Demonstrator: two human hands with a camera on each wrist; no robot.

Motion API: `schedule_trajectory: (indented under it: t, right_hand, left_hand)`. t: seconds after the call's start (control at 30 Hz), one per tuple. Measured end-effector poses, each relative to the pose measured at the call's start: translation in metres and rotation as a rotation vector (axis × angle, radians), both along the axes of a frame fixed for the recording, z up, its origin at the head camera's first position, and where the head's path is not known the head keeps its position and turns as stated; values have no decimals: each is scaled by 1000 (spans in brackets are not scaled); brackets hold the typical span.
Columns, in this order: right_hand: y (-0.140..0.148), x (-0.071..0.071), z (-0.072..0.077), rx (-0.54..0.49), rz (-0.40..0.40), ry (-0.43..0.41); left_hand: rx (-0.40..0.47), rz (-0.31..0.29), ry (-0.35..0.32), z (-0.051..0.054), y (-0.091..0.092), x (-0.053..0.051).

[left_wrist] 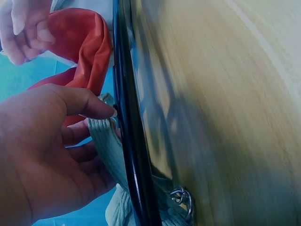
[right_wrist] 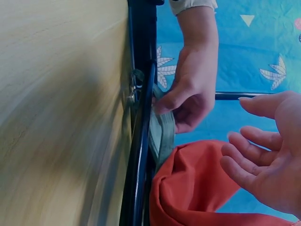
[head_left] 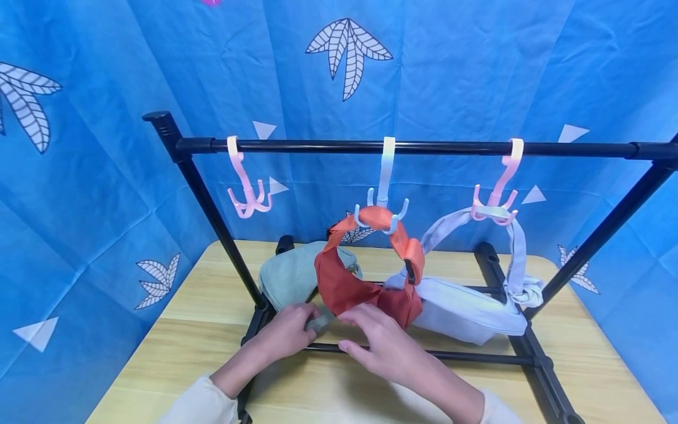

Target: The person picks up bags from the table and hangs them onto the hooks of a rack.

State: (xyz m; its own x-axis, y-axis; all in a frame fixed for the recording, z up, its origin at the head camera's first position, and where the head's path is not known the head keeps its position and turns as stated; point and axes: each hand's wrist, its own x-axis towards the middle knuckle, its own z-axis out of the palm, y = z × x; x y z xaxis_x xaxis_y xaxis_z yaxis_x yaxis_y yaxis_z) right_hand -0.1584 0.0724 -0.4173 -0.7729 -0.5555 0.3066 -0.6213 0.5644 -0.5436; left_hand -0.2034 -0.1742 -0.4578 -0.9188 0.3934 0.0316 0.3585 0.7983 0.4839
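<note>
My left hand (head_left: 288, 331) pinches the strap (left_wrist: 106, 143) of a grey-green bag (head_left: 290, 274) between thumb and fingers, just above the rack's front lower bar. The bag lies at the rack's left side. My right hand (head_left: 385, 343) is beside the lower part of a red bag (head_left: 346, 288), its fingers loosely bent and, in the right wrist view, holding nothing. By its orange strap the red bag hangs from a light blue hook (head_left: 387, 176). A pale lavender bag (head_left: 466, 309) hangs from the right pink hook (head_left: 500, 182) by a knotted strap.
A black rack with a top rail (head_left: 445, 147) stands on a light wooden table (head_left: 180, 341). Its lower bar (head_left: 466, 355) crosses in front of the bags. The left pink hook (head_left: 248, 191) carries nothing. A blue patterned cloth (head_left: 455, 70) hangs behind.
</note>
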Motion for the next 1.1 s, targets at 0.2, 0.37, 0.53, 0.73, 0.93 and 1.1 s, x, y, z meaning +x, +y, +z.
schedule_trajectory:
  t: [0.2,0.37,0.53,0.73,0.93,1.1]
  right_hand:
    - [-5,-2,-4,5,6,13]
    - [-9,-3,-8,4,19,31]
    - [-14,-4,-12,18,30,10]
    - [-19,-6,-17,50,31,-19]
    - [-23,-8,-21,83,22,-32]
    - [-25,-10,-22,100,15,-63]
  left_hand:
    - [8,4,20,4,-3,5]
    - [8,5,31,6,-6,9]
    - [10,15,13,9,-8,15]
    - [23,25,5,15,-9,22]
    - [19,33,30,18,-12,26]
    - [-1,20,93,18,-15,30]
